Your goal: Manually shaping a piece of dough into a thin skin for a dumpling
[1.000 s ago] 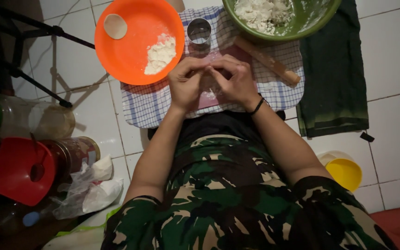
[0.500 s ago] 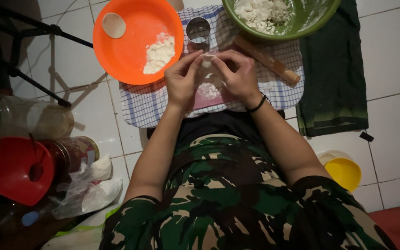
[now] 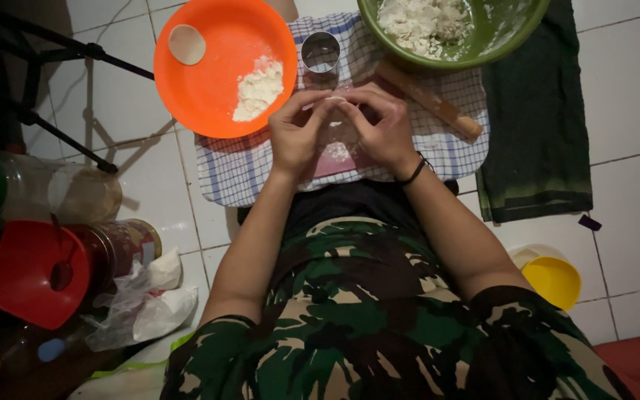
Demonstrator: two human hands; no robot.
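Whole setup sits on a white tiled floor (image 3: pixel 631 89), with a checked cloth (image 3: pixel 238 174) spread out as the work spot, so I'll place everything off that cloth. A dark green towel (image 3: pixel 538 126) lies along its right edge. At the cloth's top right corner sits a green bowl (image 3: pixel 509 33) with crumbly dough inside, and at the top left an orange bowl (image 3: pixel 220 44) holds a heap of flour (image 3: pixel 259 87) plus one flat dough disc (image 3: pixel 187 44). A wooden rolling pin (image 3: pixel 431 100) lies at a slant on the cloth just below the green bowl, and a small metal ring cutter (image 3: pixel 321 52) stands between the two bowls. Over the middle of the cloth, the left hand (image 3: pixel 295 133) and right hand (image 3: pixel 383 126) meet, fingers curled and pinching a small pale piece of dough (image 3: pixel 335 100) between their fingertips. Both are closed down on it, held just above the cloth. Off the cloth's lower right there's a yellow cup (image 3: pixel 551 280).
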